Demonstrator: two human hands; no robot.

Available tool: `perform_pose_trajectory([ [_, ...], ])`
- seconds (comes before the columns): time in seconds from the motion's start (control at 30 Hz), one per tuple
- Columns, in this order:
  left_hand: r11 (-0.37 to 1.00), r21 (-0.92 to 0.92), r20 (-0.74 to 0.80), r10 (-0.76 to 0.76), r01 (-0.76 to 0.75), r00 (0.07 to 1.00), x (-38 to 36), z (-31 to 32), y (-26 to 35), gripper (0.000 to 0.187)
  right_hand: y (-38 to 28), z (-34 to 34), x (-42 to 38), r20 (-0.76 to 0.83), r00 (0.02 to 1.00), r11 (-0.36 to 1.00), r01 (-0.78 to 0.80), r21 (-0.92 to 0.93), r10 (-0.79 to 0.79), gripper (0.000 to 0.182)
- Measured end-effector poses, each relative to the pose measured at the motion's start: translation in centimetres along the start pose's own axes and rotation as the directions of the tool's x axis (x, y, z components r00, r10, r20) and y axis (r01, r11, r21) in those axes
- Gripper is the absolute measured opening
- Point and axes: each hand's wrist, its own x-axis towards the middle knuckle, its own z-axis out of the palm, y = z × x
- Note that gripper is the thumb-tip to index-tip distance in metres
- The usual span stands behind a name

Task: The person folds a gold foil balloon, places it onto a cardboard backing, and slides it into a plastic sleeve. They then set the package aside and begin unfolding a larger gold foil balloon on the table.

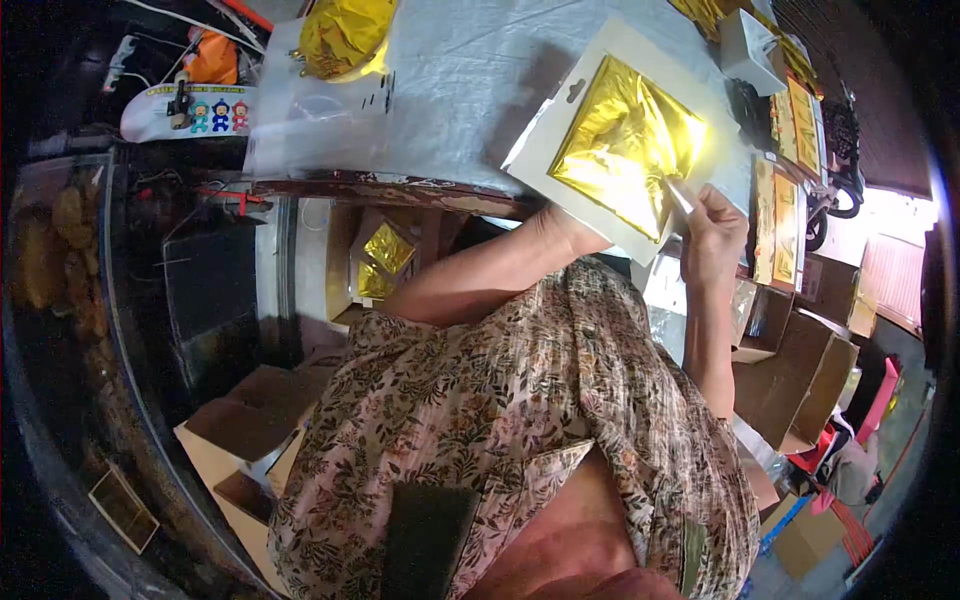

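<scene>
A white hanging card [528,160] with a punched hole carries a folded gold foil square [625,130]. It is tilted over the near edge of the table, and its shadow falls on the cover to its left. My left hand [588,238] reaches behind the card's lower edge and holds it from beneath; its fingers are hidden there. At the card's right side, the closed fingers of my right hand [716,232] pinch a small white strip [682,196], which overlaps the corner of the foil.
The table [455,120] has a pale blue cover. Crumpled gold foil [345,38] in a clear bag lies at its far left. A white box [752,52] and printed packages [790,215] line the right side. Cardboard boxes [800,375] stand on the floor. Below the table, a box holds gold squares [388,248].
</scene>
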Motion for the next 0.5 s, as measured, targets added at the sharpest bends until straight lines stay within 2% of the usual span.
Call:
perform_pose_trajectory([
  [0.1, 0.999, -0.030, 0.021, 0.012, -0.012, 1.000, 0.0, -0.1, -0.4, 0.039, 0.3, 1.0, -0.4, -0.059, 0.997, 0.996, 0.051, 0.080, -0.046, 0.011],
  [0.2, 0.999, 0.008, -0.061, 0.044, -0.044, 0.997, 0.2, -1.2, -0.4, 0.039, 0.5, 0.9, -0.1, -0.037, 0.998, 0.995, 0.052, 0.080, -0.049, 0.010],
  [0.27, 0.990, -0.140, 0.062, 0.009, -0.001, 0.998, 0.5, -1.8, -0.2, 0.052, 0.2, 0.7, 0.2, 0.004, 1.000, 1.000, -0.009, 0.024, 0.009, 0.010],
  [0.33, 0.999, -0.019, -0.064, 0.039, -0.040, 0.997, 0.3, -1.3, 0.2, 0.043, -0.5, 1.4, 0.2, -0.031, 0.999, 0.999, -0.011, 0.039, 0.012, 0.010],
  [0.37, 1.000, -0.012, -0.026, 0.004, -0.004, 1.000, 0.5, -1.5, 1.0, 0.047, -1.7, 1.9, 0.0, -0.056, 0.998, 0.999, -0.005, 0.053, 0.008, 0.011],
  [0.4, 0.970, 0.242, -0.165, 0.053, -0.011, 0.985, 0.3, -0.3, 2.3, 0.053, -4.3, 2.3, -0.6, -0.039, 0.999, 0.996, 0.010, -0.083, -0.013, 0.013],
  [0.43, 0.877, 0.480, -0.278, 0.135, 0.016, 0.951, 0.0, 1.7, 3.9, 0.059, -4.6, 1.4, -0.2, -0.028, 0.998, 0.992, 0.054, -0.114, -0.057, 0.013],
  [0.5, 0.931, 0.358, -0.295, 0.042, 0.070, 0.954, -1.0, 4.4, 7.9, 0.077, -6.0, 0.3, 0.1, 0.015, 0.995, 0.987, 0.104, -0.121, -0.102, 0.014],
])
